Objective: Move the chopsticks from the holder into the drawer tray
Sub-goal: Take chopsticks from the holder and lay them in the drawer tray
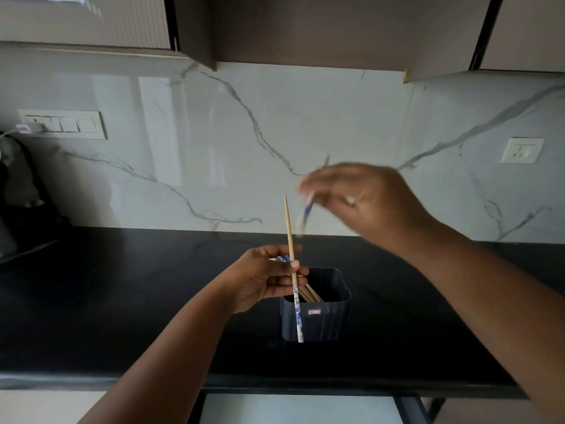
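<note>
A dark blue square holder (318,322) stands on the black counter (122,301) with several bamboo chopsticks (310,295) leaning inside it. My left hand (269,275) is just left of the holder's rim and grips one chopstick (292,255) upright, its blue-and-white patterned end pointing down in front of the holder; more patterned ends show in the palm. My right hand (363,197) is raised above and behind the holder, blurred, and pinches another chopstick (307,211) that slants down to the left.
A marble backsplash rises behind the counter, with a switch panel (62,124) at left and a socket (522,150) at right. Dark cabinets (305,29) hang overhead. A dark appliance (18,194) stands at far left. Below the counter's front edge a pale open drawer (299,408) shows.
</note>
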{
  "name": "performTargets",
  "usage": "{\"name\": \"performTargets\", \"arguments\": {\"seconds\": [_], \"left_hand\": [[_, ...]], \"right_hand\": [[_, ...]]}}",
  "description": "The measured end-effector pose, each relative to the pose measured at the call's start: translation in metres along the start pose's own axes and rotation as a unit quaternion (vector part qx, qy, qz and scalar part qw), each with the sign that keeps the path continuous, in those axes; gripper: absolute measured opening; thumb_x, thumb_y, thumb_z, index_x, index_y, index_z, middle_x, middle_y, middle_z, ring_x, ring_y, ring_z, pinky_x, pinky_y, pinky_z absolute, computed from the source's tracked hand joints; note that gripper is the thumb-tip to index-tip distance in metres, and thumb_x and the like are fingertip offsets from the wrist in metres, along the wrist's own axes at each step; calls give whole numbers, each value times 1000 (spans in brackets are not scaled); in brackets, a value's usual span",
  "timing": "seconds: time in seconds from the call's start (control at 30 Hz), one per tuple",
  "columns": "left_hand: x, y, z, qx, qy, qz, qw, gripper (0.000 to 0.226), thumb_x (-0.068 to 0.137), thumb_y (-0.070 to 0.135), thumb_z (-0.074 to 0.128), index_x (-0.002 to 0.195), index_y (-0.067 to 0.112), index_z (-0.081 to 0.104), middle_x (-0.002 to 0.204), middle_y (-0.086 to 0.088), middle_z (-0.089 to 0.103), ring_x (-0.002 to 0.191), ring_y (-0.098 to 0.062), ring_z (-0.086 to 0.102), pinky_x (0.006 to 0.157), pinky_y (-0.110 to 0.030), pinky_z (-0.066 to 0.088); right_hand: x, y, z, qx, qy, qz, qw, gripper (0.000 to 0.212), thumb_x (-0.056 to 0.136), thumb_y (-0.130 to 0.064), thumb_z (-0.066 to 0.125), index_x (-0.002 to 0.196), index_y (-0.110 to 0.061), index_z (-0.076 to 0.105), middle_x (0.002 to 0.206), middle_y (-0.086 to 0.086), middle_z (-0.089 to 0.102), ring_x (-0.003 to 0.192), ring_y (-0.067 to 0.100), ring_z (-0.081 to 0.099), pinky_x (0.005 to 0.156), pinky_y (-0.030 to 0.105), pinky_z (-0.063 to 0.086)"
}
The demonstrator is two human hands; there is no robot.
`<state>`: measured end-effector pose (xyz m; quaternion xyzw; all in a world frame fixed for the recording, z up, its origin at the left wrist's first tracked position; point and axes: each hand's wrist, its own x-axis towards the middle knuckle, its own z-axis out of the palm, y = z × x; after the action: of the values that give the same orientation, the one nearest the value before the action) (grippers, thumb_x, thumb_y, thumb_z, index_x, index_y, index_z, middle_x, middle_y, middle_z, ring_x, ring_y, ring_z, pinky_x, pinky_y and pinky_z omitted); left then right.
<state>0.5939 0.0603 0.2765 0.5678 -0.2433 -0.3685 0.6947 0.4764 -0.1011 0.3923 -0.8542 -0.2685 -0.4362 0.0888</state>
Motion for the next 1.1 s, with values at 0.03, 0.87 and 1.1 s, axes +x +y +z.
{"name": "performTargets", "arguments": {"seconds": [0.03, 0.87, 1.1], "left_hand": [[-1, 1, 0, -18, -9, 2, 1000, 30, 80, 5, 69, 109, 14, 70, 106, -19, 72, 87, -26, 72, 69, -31, 58], [5, -30, 17, 39, -63, -104, 992, 27, 87, -3, 59, 112, 4, 69, 90, -13, 73, 79, -21, 73, 67, -29, 59], [6, -46, 20, -45, -72, -94, 992, 30, 87, -3, 58, 110, 11, 72, 90, -12, 73, 73, -19, 72, 62, -27, 59]], "right_hand": [[-6, -3, 3, -79, -34, -95, 992, 24, 88, -16, 58, 105, -15, 74, 104, 7, 75, 98, 21, 70, 89, 37, 54], [-121, 9, 59, -156, -133, -201, 958, 14, 90, -13, 67, 98, -19, 77, 88, 0, 73, 86, 22, 69, 73, 31, 56], [-130, 6, 61, -146, -152, -199, 957, 14, 90, -13, 67, 100, -18, 77, 93, 1, 74, 89, 19, 69, 80, 29, 55]]}}
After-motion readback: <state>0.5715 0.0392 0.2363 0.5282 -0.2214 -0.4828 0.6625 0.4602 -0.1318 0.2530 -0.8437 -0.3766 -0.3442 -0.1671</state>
